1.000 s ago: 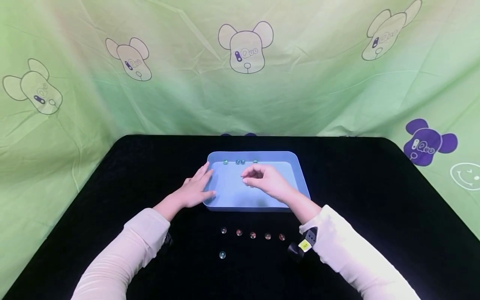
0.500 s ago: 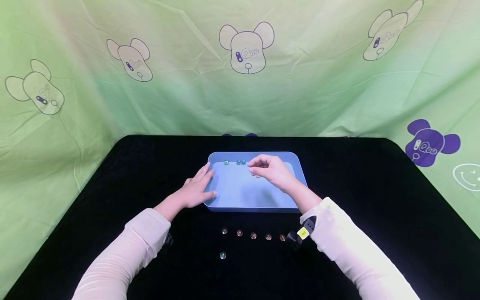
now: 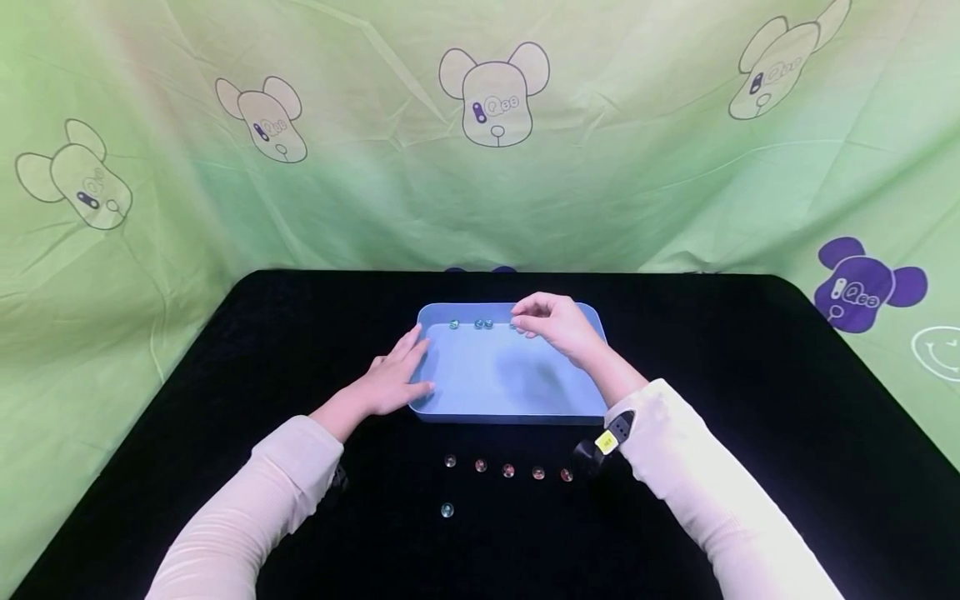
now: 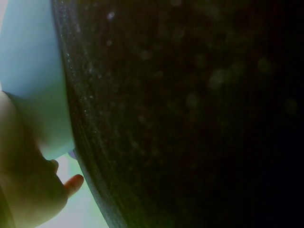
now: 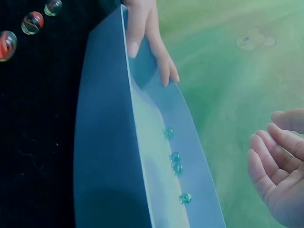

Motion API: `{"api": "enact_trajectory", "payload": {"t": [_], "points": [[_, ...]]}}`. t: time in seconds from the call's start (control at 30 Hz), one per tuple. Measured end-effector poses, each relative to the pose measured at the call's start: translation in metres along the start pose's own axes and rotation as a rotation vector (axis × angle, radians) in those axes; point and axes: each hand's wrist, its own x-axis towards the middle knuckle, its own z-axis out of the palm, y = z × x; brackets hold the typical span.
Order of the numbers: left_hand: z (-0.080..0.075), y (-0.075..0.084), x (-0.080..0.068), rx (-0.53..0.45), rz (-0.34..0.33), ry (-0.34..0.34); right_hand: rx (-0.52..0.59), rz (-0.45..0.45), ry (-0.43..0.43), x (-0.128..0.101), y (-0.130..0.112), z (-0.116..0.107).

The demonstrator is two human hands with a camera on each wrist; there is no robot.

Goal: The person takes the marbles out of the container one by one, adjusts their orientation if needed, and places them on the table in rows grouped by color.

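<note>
A light blue tray (image 3: 510,414) sits in the middle of a black table (image 3: 750,400). Several small greenish marbles (image 3: 483,324) lie along its far wall, also in the right wrist view as marbles (image 5: 176,162) inside the tray (image 5: 104,142). My left hand (image 3: 393,379) rests on the tray's near left corner, fingers straight along the rim, fingers (image 5: 147,42). My right hand (image 3: 553,323) hovers over the far right of the tray beside the last marble, fingers (image 5: 266,156) loosely curled; no marble shows between them and the thumb is hidden.
A row of several red and clear marbles (image 3: 508,471) lies on the black cloth in front of the tray, with a single bluish marble (image 3: 447,509) nearer me. Green printed cloth (image 3: 480,167) hangs behind and at both sides. The left wrist view shows the tray wall (image 4: 28,71).
My right hand has moved from the tray's middle to its far right, toward the marbles at the far wall. The left hand and all marbles have stayed put.
</note>
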Motion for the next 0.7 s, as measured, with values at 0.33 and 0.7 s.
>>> {"api": "enact_trajectory", "payload": {"t": [0.33,0.7], "points": [[0.0,-0.001,0.002,-0.005,0.005,0.001,-0.023,0.032,0.046,0.016,0.012,-0.005],[0.001,-0.004,0.002,-0.004,0.013,0.006,-0.01,0.063,0.093,0.028,0.022,-0.009]]}}
